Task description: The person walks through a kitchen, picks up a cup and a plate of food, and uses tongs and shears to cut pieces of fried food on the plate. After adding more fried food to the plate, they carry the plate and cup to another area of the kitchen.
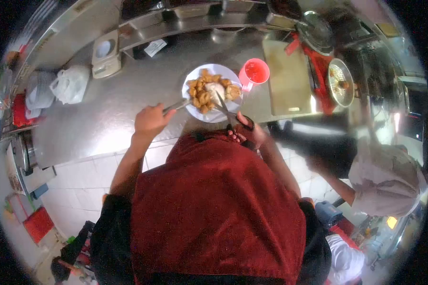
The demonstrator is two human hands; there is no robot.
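A white plate (193, 75) lies on the steel counter, bearing several brown fried food pieces (204, 97) around a white mound (216, 93) that looks like rice. My left hand (150, 121) is closed around metal tongs (177, 105), whose tips reach the food at the plate's left side. In my right hand (250, 133) are black-handled scissors (228, 112). Their blades point up over the plate, overlapping the food beside the white mound. A paler, larger piece (232, 92) sits at the plate's right.
Right of the plate stands a pink mug (254, 71), then a cutting board (287, 78) and a metal strainer (341, 83). A scale (106, 54) and a white plastic bag (70, 84) are at the left. Another person (387, 178) stands close on the right.
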